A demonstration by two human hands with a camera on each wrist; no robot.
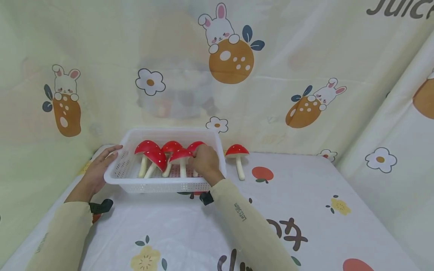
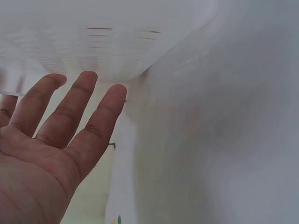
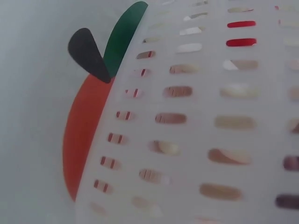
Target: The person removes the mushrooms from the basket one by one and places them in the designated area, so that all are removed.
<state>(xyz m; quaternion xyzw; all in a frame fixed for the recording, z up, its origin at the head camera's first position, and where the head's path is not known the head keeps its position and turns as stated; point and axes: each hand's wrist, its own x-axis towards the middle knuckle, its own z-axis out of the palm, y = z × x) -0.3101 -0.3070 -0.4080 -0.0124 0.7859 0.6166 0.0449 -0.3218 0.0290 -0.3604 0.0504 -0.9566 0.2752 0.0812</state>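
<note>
A white perforated plastic basket (image 1: 169, 184) stands at the back of the table with several toy mushrooms (image 1: 155, 160) in it, red-capped with white dots and pale stems. My left hand (image 1: 98, 169) lies along the basket's left end, fingers extended; the left wrist view shows the palm and straight fingers (image 2: 88, 112) by the basket wall. Over the basket's right part, my right hand (image 1: 206, 162) has curled fingers gripping a toy mushroom (image 1: 195, 145), partly hidden behind it. The right wrist view shows the slotted basket wall (image 3: 196, 135), not the hand.
Outside the basket, another red-capped toy mushroom (image 1: 238, 160) lies to the right. A patterned white cloth (image 1: 305, 195) covers the table. A curtain with printed rabbits (image 1: 179, 49) hangs right behind the basket.
</note>
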